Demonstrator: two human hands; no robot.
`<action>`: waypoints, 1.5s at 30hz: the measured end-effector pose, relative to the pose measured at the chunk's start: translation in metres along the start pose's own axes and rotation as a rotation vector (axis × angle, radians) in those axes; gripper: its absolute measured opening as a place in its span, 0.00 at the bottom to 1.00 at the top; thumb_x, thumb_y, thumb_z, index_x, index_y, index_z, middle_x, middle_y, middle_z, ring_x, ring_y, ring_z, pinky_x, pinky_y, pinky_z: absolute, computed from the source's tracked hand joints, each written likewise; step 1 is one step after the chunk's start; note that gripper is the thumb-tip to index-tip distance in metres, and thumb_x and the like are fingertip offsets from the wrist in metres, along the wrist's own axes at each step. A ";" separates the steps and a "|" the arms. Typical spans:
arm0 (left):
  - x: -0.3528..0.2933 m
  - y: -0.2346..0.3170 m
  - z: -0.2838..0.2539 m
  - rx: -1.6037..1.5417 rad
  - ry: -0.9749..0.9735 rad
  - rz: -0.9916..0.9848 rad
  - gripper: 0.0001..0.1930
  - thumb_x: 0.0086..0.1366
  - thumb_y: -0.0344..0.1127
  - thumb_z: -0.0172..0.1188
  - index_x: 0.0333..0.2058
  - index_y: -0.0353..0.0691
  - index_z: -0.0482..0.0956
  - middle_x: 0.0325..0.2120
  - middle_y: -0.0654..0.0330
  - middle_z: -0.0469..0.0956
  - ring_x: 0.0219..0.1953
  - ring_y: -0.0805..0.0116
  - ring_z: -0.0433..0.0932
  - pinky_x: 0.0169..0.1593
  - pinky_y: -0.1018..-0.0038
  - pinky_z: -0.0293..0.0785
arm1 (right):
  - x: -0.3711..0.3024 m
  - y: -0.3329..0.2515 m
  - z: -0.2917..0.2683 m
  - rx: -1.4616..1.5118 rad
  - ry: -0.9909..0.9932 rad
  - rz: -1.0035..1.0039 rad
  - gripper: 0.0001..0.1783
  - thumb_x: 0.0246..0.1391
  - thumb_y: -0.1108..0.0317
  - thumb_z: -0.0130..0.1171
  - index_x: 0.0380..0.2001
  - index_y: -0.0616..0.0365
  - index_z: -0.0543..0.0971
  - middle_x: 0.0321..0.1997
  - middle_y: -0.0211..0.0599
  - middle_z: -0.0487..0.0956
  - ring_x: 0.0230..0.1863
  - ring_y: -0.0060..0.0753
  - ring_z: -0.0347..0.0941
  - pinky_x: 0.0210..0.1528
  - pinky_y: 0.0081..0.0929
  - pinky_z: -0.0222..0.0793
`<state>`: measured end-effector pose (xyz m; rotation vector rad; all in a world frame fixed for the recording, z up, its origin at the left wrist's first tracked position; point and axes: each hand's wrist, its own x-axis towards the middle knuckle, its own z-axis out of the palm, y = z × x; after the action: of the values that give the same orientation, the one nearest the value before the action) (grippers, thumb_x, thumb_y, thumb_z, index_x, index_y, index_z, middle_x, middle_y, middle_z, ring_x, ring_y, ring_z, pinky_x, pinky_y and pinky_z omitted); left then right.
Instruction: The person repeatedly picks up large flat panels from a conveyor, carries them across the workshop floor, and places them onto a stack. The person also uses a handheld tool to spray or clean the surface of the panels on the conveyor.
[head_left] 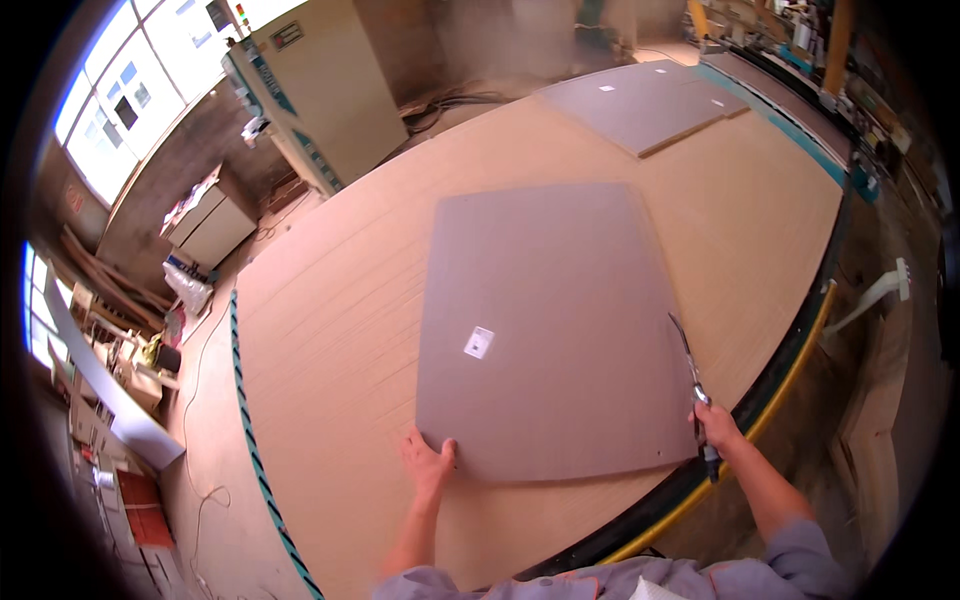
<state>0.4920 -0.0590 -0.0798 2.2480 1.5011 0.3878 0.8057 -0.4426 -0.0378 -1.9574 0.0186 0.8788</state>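
A large grey flat panel (550, 300) with a small white label (479, 343) lies on the light-brown work table (340, 290). At the panel's near left corner, my left hand (428, 464) grips the edge, its thumb and fingers either side of the corner. My right hand (716, 424) is closed around an air blow gun (697, 385) beside the panel's near right corner. The gun's long thin nozzle points away from me along the right edge. A small dark hole (659, 453) shows near that corner.
More labelled grey panels (640, 100) lie at the table's far end. A yellow and black edge (790, 390) borders the table on the right. A tall beige machine cabinet (325, 85) stands behind at left. A thin cable (188, 400) runs over the floor.
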 end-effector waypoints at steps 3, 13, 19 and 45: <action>-0.109 -0.024 -0.036 0.001 -0.116 -0.105 0.39 0.47 0.44 0.65 0.54 0.31 0.60 0.45 0.41 0.65 0.51 0.45 0.63 0.55 0.58 0.60 | -0.059 0.044 -0.031 -0.113 -0.193 0.012 0.21 0.57 0.47 0.46 0.29 0.54 0.74 0.24 0.27 0.68 0.26 0.22 0.63 0.31 0.25 0.59; -0.349 -0.047 -0.070 -0.094 -0.140 -0.473 0.32 0.50 0.51 0.62 0.46 0.34 0.66 0.44 0.45 0.67 0.47 0.48 0.69 0.48 0.62 0.69 | -0.070 0.094 -0.108 -0.013 -0.257 0.117 0.22 0.59 0.45 0.45 0.41 0.52 0.71 0.34 0.29 0.73 0.35 0.23 0.68 0.31 0.20 0.67; -0.356 -0.070 -0.055 -0.347 -0.206 -0.597 0.32 0.46 0.55 0.63 0.39 0.30 0.72 0.38 0.44 0.76 0.41 0.50 0.76 0.42 0.62 0.73 | -0.211 0.107 -0.016 -0.680 -0.887 -0.049 0.17 0.60 0.50 0.46 0.35 0.53 0.72 0.24 0.25 0.69 0.22 0.22 0.63 0.19 0.20 0.58; -0.647 -0.058 -0.129 -0.752 0.098 -0.897 0.23 0.55 0.51 0.57 0.31 0.30 0.79 0.33 0.46 0.79 0.40 0.51 0.77 0.43 0.63 0.72 | -0.188 0.163 -0.003 -0.154 -0.346 -0.250 0.23 0.55 0.43 0.49 0.38 0.51 0.71 0.25 0.28 0.72 0.21 0.23 0.65 0.21 0.22 0.63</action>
<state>0.1411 -0.6140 0.0028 0.8857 1.8197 0.6252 0.6101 -0.5964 -0.0512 -1.8707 -0.4979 1.0622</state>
